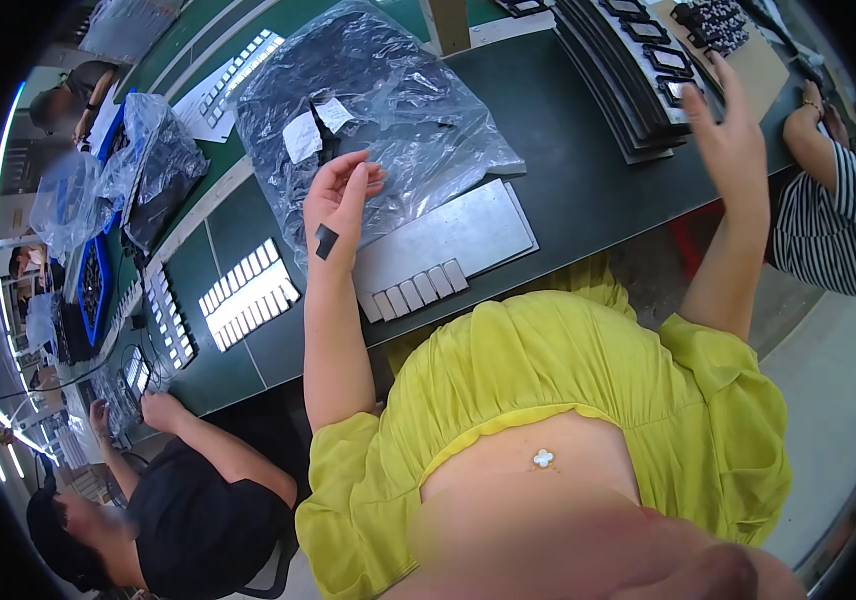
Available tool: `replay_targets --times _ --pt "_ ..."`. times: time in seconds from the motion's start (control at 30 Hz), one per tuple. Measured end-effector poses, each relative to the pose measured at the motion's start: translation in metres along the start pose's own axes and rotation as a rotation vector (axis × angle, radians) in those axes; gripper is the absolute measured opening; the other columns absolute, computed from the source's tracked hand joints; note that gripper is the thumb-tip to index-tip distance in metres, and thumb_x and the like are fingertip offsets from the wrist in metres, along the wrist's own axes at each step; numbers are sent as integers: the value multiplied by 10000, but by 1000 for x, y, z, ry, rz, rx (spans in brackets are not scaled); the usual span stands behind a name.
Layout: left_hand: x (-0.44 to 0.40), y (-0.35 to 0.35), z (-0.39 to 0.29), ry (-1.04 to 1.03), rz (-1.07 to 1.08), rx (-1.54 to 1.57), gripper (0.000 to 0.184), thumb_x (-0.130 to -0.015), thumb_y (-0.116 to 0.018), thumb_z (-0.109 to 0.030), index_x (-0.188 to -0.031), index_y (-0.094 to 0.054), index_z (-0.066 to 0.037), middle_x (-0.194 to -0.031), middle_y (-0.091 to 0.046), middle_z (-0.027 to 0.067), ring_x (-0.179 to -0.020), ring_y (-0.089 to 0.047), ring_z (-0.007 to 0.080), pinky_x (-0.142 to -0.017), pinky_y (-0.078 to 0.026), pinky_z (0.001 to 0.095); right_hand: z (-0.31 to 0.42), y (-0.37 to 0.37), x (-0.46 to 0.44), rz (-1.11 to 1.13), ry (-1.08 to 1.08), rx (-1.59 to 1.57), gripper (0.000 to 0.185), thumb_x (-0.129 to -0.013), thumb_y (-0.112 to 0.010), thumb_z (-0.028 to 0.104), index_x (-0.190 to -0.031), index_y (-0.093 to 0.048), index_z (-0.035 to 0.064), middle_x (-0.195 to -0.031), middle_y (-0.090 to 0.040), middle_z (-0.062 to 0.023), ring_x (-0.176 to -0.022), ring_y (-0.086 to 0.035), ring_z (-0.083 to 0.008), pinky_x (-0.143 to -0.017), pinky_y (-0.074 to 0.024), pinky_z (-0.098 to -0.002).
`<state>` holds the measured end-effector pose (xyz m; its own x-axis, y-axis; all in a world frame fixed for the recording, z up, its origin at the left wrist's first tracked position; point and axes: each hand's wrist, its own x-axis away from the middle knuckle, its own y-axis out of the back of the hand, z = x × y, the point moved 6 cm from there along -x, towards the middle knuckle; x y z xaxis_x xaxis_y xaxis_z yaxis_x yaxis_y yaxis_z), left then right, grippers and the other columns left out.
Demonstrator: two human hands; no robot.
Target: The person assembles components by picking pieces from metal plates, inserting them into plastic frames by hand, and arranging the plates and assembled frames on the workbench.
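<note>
My left hand (340, 205) is raised over the near edge of a large clear plastic bag (408, 95) with dark contents. Its fingers are loosely curled, and I see nothing between them. A small black square (325, 241) sits on the back of this hand near the wrist. My right hand (731, 135) reaches toward a stack of black trays (618, 90), thumb and index finger spread beside the small black frames (670, 62) on top. Whether a fingertip touches the nearest frame, I cannot tell. Between my hands lie flat metal plates (458, 235) with a row of grey blocks (418, 291).
White strips of small pieces (248, 295) lie on the green table (588, 215) to the left. A co-worker in black (208, 520) sits at left, hands at the table. Another person in a striped top (838, 225) is at right, near a brown board (738, 75).
</note>
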<state>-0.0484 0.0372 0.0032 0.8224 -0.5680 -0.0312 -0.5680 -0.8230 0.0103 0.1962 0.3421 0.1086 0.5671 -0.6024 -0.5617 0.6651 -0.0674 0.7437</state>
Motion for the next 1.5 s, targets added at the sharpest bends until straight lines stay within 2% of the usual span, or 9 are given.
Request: replay_targets --times 0.23,0.37,0.67,0.83,1.13,1.33,1.4,1.43,1.5 --pt "0 -2 0 31 11 62 231 -889 -528 -92 -1075 -537 44 -936 -609 118 -855 -606 169 -782 -499 277 -136 -59 0 391 -792 -1000 814 -807 -447 661 -1241 -440 -28 -1154 -552 -100 -1065 -499 -217 -895 -390 -352" --pt "-3 -23 -8 108 86 58 291 -896 -527 -136 -1115 -520 54 -1010 -609 144 -936 -597 183 -833 -480 270 -159 -91 11 540 -960 -1015 847 -769 -437 713 -1224 -452 -3 -1126 -548 -73 -1004 -485 -207 -894 -362 -346" --pt "-20 -215 -21 457 524 293 792 -872 -422 -559 -1374 -199 12 -1405 -212 265 -1318 -241 324 -1076 -224 423 -121 -101 -7 741 -935 -1277 682 -828 -418 644 -1199 -522 82 -1186 -559 -72 -1118 -444 -203 -975 -244 -459" --pt "-33 -278 -23 457 481 435 684 -868 -297 -635 -1345 -309 -144 -1346 -409 78 -1259 -363 229 -1026 -269 416 -86 -88 -6 723 -896 -1402 510 -899 -436 484 -1275 -455 140 -1206 -540 -49 -1108 -492 -210 -920 -368 -416" --pt "-46 -314 2 390 493 677 947 -826 -327 -680 -1385 170 -101 -1386 -304 162 -1198 -442 255 -907 -441 437 -63 -85 -5 726 -867 -1661 446 -935 -412 378 -1265 -454 81 -1219 -533 -68 -1119 -499 -202 -970 -365 -368" --pt "-24 -298 -32 394 418 627 584 -941 -166 -523 -1275 -412 -112 -1238 -515 71 -1150 -484 217 -951 -391 367 -117 -125 -61 930 -570 -1188 468 -873 -522 444 -1118 -555 47 -1081 -608 -82 -855 -599 -134 -718 -450 -241" --pt "-23 -293 -27 441 410 581 628 -920 -223 -560 -1335 -331 -102 -1315 -421 117 -1227 -376 243 -1007 -292 435 -163 -163 -131 850 -226 -409 618 -791 -569 526 -1068 -570 -27 -1052 -609 -175 -869 -612 -199 -716 -479 -305" --pt "-21 -291 -27 455 415 584 675 -906 -274 -577 -1371 -278 -87 -1379 -338 158 -1310 -263 272 -1044 -216 489 -182 -181 -161 434 -102 -236 681 -756 -578 560 -1056 -564 -52 -1083 -583 -238 -977 -591 -293 -827 -462 -360" --pt "-17 -286 -25 506 362 574 733 -886 -310 -595 -1394 -198 -78 -1411 -238 195 -1335 -176 297 -1054 -172 504 -158 -181 -180 424 -59 -121 712 -752 -566 561 -1081 -530 -69 -1125 -552 -270 -1072 -533 -369 -911 -417 -389"
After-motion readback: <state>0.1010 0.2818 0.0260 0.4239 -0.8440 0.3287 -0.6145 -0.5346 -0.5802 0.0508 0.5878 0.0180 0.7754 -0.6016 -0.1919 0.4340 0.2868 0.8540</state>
